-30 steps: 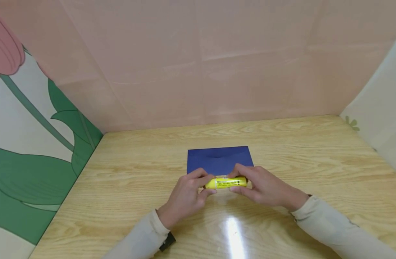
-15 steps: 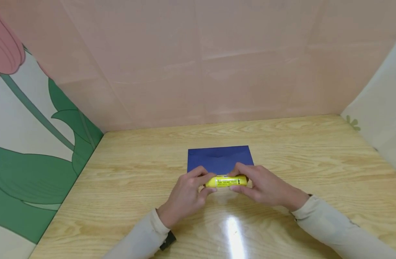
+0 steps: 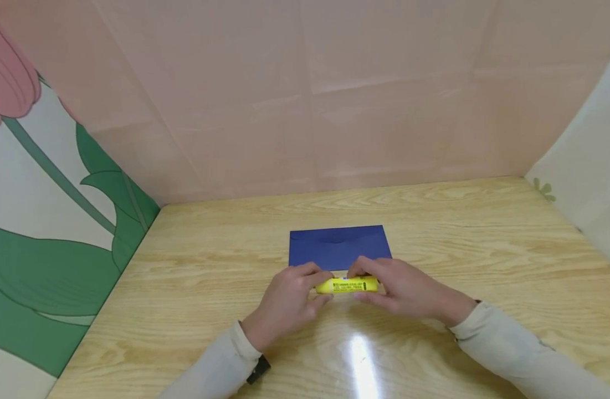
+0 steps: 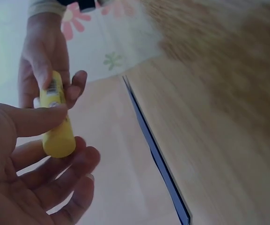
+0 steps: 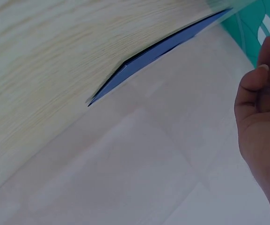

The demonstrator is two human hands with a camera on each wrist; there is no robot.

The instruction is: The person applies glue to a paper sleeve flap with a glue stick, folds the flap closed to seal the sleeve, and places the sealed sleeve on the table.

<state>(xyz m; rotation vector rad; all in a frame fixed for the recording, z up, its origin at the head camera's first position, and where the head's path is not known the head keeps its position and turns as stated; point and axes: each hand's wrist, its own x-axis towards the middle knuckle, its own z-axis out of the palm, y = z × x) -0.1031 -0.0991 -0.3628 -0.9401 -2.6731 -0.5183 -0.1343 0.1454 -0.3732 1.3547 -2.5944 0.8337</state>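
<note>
A yellow glue stick (image 3: 348, 285) with printed text lies crosswise between both hands in the head view. My left hand (image 3: 291, 296) pinches its left end, the smooth yellow cap (image 4: 60, 142), between thumb and fingers. At the other end, my right hand (image 3: 409, 288) grips the printed barrel, fingertips above and thumb below. In the left wrist view the cap is seated against the barrel. Just beyond the hands, a dark blue envelope (image 3: 337, 247) lies flat on the table. Only the right hand's edge shows in the right wrist view, the glue stick mostly cut off.
The wood-grain table (image 3: 210, 260) reaches back to a pink cloth backdrop (image 3: 305, 100). A flower-patterned panel (image 3: 55, 266) borders the left side, and a pale one (image 3: 584, 166) the right. A light glare (image 3: 362, 366) shows on the near tabletop.
The glue stick has turned a little about its length, so its printed text faces differently. Both hands keep hold, and the right fingers have shifted slightly on the barrel.
</note>
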